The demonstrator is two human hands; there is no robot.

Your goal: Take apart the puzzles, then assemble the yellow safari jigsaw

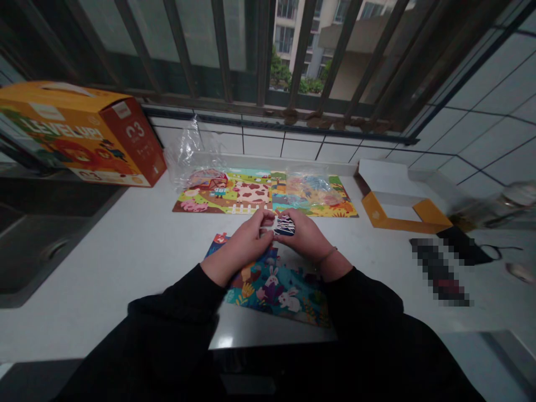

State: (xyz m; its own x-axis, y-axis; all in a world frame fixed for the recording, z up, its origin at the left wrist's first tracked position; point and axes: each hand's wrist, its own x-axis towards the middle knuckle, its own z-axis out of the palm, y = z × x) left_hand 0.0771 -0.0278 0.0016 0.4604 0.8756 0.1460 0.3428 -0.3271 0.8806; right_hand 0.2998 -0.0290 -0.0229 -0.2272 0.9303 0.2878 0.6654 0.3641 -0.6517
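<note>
My right hand [305, 235] is closed around a small stack of puzzle pieces [285, 225], dark with white edges showing as stripes. Facing it, my left hand [254, 233] has its fingers curled and pinches what looks like a pale puzzle piece [268, 229], partly hidden by the fingers. Both hands hover close together above a partly assembled jigsaw puzzle [272, 290] in dark blue and teal, with white rabbits and plants. Its upper edge is uneven, with a red corner at the upper left. My forearms cover parts of both its sides.
Behind my hands lie two bright picture sheets, a farm one [251, 192] and a yellow one [341, 195], under crumpled clear plastic [195, 151]. An orange box [87, 134] stands at left beside a sink [54, 240]. An opened carton [402, 220] and a blurred dark object [439, 271] lie right.
</note>
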